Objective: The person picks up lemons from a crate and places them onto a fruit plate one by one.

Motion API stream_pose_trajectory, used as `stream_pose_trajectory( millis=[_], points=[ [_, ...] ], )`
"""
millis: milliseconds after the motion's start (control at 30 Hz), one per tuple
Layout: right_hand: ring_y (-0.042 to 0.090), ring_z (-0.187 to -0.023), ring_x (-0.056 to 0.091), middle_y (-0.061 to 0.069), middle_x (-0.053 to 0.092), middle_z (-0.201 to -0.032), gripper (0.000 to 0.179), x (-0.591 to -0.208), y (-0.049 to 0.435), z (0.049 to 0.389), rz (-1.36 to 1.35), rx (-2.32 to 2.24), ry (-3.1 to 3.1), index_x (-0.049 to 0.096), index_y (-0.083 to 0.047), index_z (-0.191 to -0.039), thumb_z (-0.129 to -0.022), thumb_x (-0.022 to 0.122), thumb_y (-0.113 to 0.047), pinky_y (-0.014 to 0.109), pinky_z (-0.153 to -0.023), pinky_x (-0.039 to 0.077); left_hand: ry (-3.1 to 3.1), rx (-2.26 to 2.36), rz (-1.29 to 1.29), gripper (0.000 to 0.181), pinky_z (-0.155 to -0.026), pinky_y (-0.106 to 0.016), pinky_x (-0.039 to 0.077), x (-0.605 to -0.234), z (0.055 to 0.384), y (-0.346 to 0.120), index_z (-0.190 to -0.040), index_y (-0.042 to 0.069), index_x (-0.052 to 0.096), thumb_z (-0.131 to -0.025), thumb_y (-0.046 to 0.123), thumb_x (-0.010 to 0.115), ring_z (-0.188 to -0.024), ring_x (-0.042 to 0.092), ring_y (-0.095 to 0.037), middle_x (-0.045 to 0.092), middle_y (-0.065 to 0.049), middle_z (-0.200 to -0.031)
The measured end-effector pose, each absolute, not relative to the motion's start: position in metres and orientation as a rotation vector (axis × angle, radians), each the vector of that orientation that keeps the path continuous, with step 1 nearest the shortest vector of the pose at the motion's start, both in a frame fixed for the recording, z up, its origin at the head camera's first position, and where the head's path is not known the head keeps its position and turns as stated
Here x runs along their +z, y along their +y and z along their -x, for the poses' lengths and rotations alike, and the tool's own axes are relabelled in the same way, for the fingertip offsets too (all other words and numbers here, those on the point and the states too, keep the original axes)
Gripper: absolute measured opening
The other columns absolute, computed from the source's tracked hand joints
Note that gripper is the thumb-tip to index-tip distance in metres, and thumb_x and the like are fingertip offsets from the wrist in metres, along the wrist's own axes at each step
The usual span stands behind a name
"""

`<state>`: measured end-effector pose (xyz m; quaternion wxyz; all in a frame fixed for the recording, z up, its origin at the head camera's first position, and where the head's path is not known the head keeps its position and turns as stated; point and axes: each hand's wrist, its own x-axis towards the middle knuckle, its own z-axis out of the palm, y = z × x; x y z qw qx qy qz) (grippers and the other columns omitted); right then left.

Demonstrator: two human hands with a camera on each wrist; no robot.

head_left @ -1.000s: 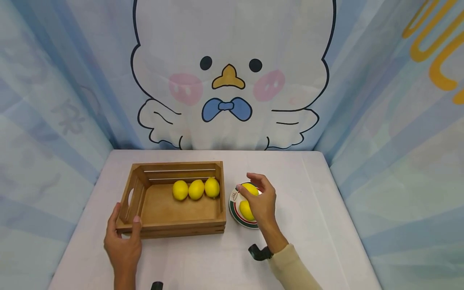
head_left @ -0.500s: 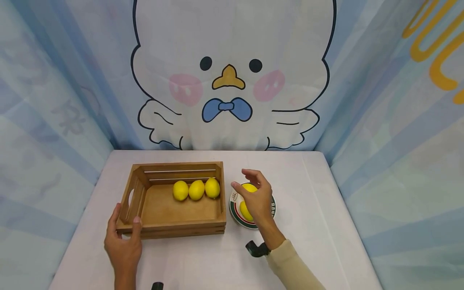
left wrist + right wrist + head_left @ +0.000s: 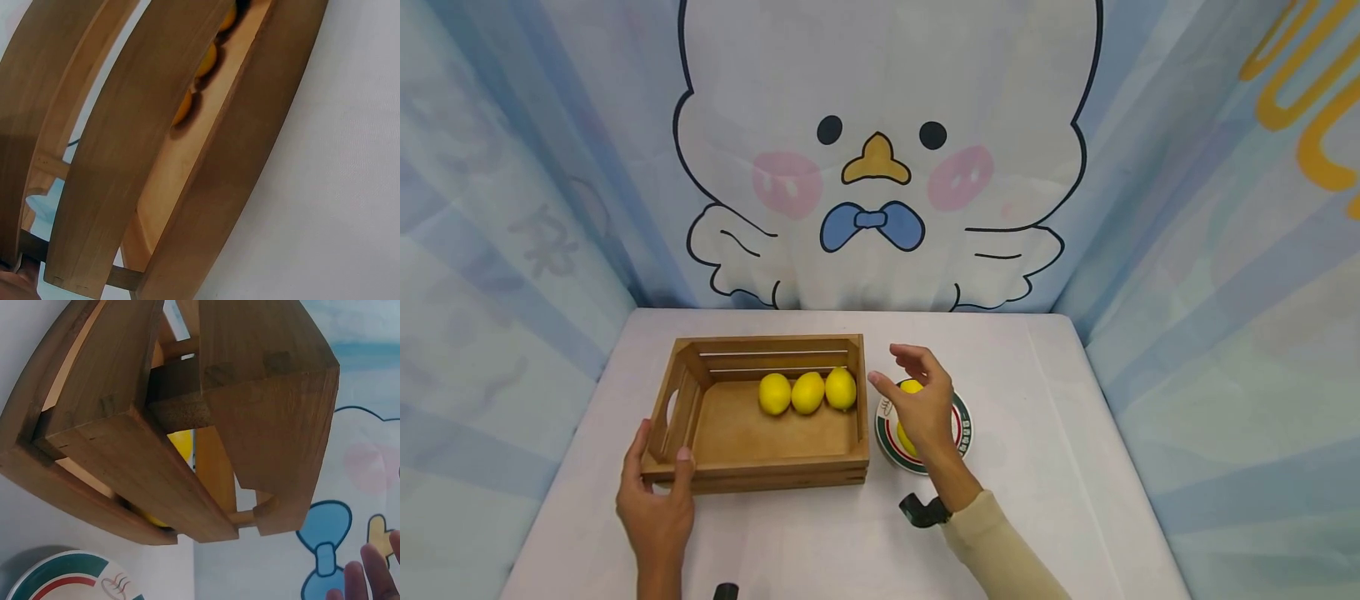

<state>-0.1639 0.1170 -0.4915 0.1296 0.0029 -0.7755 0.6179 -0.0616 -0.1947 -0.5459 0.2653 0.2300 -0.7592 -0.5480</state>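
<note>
My left hand (image 3: 657, 510) grips the front left corner of a slatted wooden crate (image 3: 760, 477), its thumb over the rim. In the left wrist view a bit of that hand (image 3: 19, 282) shows at the crate's edge. Three yellow lemons (image 3: 808, 393) sit in a row inside the crate, towards its right end. To the right of the crate, a round plate (image 3: 882, 432) with a green and red rim bears two lemons (image 3: 912, 386), both partly hidden. Over them hovers my right hand (image 3: 927, 410), thumb and fingers spread apart and holding nothing.
A white cloth-covered table (image 3: 1022, 467) carries everything. Patterned curtains (image 3: 1217, 333) hang on both sides and at the back, with a cartoon bird (image 3: 880, 83) behind. A black wrist camera (image 3: 922, 511) juts out below the right hand.
My right hand has shifted left and slightly farther forward over the plate, towards the crate, uncovering the plate's right rim. The left hand, the crate and the lemons in it stay put.
</note>
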Motion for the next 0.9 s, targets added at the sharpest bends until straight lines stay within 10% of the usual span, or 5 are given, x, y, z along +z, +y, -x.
stream_pose_trajectory(
  millis=[900],
  points=[
    [0.021, -0.122, 0.066, -0.001, 0.072, -0.127, 0.046, -0.490, 0.096, 0.169, -0.093, 1.849, -2.265, 0.071, -0.018, -0.128, -0.087, 0.090, -0.026, 0.045, -0.116, 0.051, -2.063, -1.465, -0.636, 0.063, -0.133, -0.033, 0.027, -0.546, 0.062, -0.195, -0.160, 0.027, 0.048, -0.102, 0.014, 0.069, -0.157, 0.039, -0.012, 0.048, 0.002, -0.166]
  ],
)
